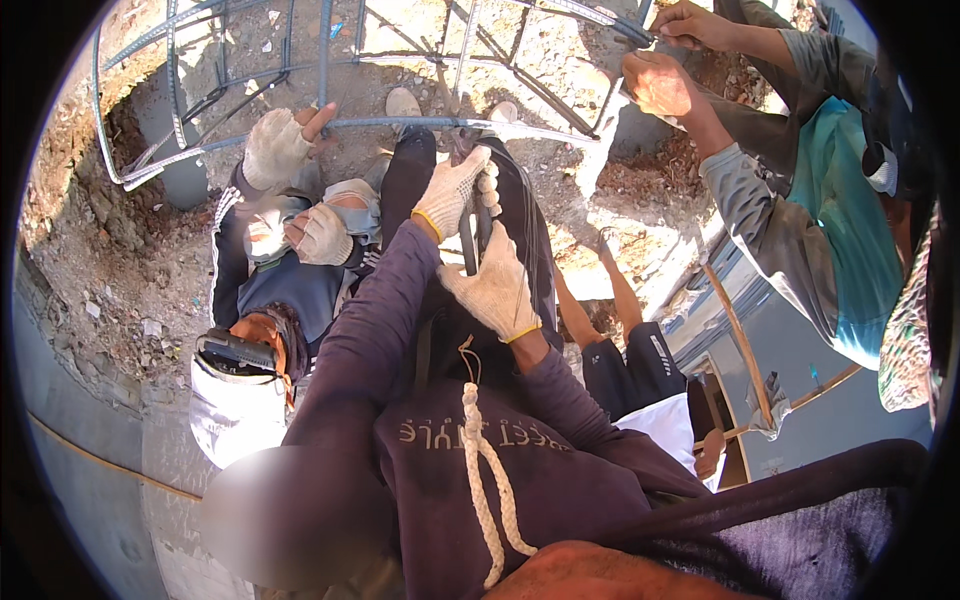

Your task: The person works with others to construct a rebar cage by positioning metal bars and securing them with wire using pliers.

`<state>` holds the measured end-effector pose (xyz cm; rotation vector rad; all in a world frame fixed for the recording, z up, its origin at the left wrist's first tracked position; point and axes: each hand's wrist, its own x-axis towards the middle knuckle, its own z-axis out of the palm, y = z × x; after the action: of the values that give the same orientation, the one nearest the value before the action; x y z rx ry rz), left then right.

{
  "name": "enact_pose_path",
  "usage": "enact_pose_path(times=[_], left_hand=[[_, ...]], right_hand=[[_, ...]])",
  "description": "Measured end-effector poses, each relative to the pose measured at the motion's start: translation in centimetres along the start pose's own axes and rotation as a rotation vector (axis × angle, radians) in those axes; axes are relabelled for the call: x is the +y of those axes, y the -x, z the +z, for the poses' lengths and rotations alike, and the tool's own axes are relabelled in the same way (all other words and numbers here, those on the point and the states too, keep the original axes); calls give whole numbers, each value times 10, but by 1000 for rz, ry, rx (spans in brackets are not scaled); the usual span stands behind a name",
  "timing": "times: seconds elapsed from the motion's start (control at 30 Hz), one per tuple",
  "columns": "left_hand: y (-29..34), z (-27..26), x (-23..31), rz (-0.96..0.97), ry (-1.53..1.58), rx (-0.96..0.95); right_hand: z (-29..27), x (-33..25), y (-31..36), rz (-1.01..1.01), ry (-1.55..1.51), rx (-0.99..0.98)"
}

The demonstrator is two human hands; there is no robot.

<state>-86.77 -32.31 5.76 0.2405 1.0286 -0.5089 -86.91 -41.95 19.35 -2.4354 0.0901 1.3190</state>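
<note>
My left hand (455,188), in a cream knitted glove with a yellow cuff, is closed around the upper part of a dark tool (467,243) with two slim parallel handles. Its working end is mostly hidden, so its exact kind is unclear. Just below, my right hand (497,288), gloved alike, closes on the lower handles, its thumb toward the left. Both hands are in front of my dark trousers. Thin wires (540,225) hang beside my right hand. Beyond my hands, a ribbed steel rebar frame (430,122) curves across the top of the view.
At the left crouches a co-worker (290,270) in white gloves, one hand near the rebar. Another co-worker (800,200), at the right, has both bare hands at a bar end. A third person's legs (625,290) show beyond my right arm. Rubble (110,300) covers the ground.
</note>
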Motion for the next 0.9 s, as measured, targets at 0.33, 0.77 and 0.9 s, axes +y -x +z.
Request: enact_pose_path(times=[0.33,0.77,0.9], left_hand=[[-27,1,-26,374,-1095,779],[-55,-28,-42,-37,463,-160],[-67,-22,-30,70,108,83]], right_hand=[[42,37,-48,375,-900,-426],[39,225,-146,616,-1654,-1124],[33,222,-172,558,-1624,-1167]])
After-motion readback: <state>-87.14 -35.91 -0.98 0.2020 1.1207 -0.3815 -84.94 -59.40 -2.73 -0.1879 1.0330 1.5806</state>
